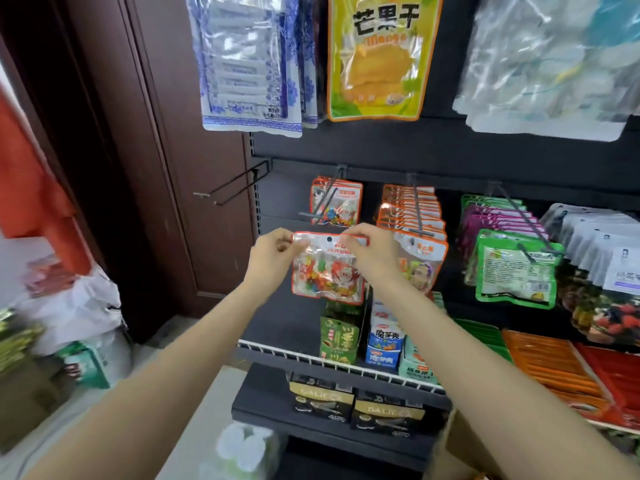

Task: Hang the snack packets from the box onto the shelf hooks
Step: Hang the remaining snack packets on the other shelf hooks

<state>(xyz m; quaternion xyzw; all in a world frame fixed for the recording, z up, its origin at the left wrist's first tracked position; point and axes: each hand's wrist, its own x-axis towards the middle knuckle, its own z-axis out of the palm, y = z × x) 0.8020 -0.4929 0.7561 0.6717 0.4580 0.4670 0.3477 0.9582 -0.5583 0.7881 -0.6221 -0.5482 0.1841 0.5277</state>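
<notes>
— What are you holding?

— I'm pinching one snack packet (328, 268) by its top corners, my left hand (273, 261) on the left corner and my right hand (372, 252) on the right, fingers curled tight onto the orange edge.

— Where is it sitting?

— It's hanging upright in front of the shelf, just below the hook (320, 204), whose tip is poking out above the packet's punched hole. Matching packets (337, 202) are hanging farther back on that hook.
</notes>
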